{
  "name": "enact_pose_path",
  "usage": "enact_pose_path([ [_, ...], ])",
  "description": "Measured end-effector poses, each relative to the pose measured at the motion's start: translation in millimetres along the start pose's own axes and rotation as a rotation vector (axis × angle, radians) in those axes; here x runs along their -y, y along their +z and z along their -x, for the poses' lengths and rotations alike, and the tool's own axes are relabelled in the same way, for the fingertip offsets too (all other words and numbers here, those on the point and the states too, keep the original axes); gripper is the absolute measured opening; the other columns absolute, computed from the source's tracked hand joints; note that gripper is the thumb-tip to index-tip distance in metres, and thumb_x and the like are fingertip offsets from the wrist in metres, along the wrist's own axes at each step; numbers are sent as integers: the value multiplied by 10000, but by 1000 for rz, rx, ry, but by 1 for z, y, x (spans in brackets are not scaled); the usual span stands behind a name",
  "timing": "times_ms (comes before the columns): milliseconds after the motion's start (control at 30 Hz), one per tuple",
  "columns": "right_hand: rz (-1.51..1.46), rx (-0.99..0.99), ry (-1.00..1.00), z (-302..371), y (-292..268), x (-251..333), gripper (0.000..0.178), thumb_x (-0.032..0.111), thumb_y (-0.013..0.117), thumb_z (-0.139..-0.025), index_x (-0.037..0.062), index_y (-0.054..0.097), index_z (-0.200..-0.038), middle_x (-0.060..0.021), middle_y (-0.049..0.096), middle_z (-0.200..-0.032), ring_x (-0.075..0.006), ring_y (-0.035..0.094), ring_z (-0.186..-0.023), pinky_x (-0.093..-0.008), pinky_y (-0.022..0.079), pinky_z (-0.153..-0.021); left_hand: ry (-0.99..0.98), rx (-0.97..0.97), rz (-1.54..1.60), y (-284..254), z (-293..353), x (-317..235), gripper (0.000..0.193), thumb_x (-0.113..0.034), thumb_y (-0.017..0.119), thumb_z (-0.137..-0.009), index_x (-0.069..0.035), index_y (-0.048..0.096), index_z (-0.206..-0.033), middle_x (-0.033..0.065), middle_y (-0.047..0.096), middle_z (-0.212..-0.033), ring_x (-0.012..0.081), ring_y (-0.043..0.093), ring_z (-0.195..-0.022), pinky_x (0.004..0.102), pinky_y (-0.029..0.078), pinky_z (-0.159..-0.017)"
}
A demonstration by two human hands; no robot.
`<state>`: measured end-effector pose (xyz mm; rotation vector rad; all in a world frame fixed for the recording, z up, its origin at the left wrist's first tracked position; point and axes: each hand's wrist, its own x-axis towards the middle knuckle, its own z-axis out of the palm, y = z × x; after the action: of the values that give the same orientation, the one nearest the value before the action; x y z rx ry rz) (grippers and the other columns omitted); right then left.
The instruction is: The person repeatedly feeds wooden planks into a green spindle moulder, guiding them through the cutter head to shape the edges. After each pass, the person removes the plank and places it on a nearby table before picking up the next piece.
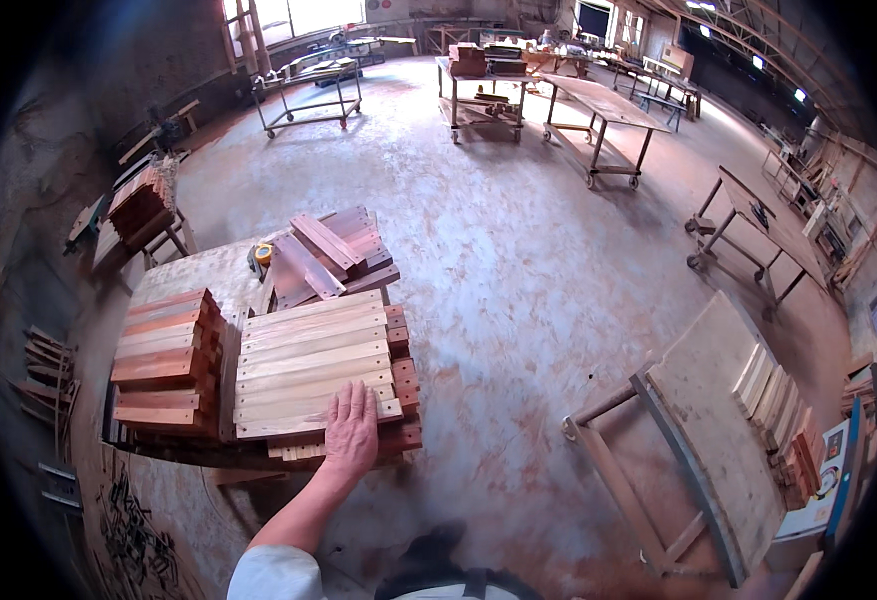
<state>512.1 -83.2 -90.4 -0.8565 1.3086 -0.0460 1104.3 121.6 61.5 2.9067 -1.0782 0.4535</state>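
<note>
My left hand (351,435) lies palm down on the near right corner of a stack of pale wooden slats (303,350). Its fingers are stretched out flat and grip nothing. The slats lie side by side, with small dark holes near their ends. Beneath and to the right of them, ends of reddish slats (405,385) stick out unevenly. Left of this stack, across a narrow gap, stands a pile of red-brown slats (158,350). Beyond the pale stack, more slats (328,250) lie loosely crossed. No part of my right hand shows.
A yellow and black tape measure (260,256) rests on the worktable (193,272). At right stands a tilted-looking table (693,400) carrying wooden strips (768,390). Wheeled tables (603,105) stand farther off on the dusty floor (518,260). Dark metal pieces (133,530) lie at lower left.
</note>
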Motion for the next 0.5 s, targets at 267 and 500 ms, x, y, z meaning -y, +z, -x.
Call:
enact_pose_path([
  [267, 12, -27, -189, 48, 72, 65, 478, 226, 637, -894, 84, 453, -1312, -77, 615, -892, -203, 607, -796, -312, 511, -689, 316, -153, 194, -57, 11, -50, 457, -108, 556, -770, 75, 514, -1187, 197, 584, -1044, 311, 573, -950, 422, 464, -841],
  [500, -299, 229, -655, 86, 179, 161, 490, 197, 638, -893, -6, 438, -1292, -112, 563, -1202, -186, 561, -1080, -338, 491, -878, 732, -131, 551, -120, 23, -219, 535, -156, 543, -767, 63, 472, -1250, 107, 545, -930, 233, 539, -879, 335, 448, -751],
])
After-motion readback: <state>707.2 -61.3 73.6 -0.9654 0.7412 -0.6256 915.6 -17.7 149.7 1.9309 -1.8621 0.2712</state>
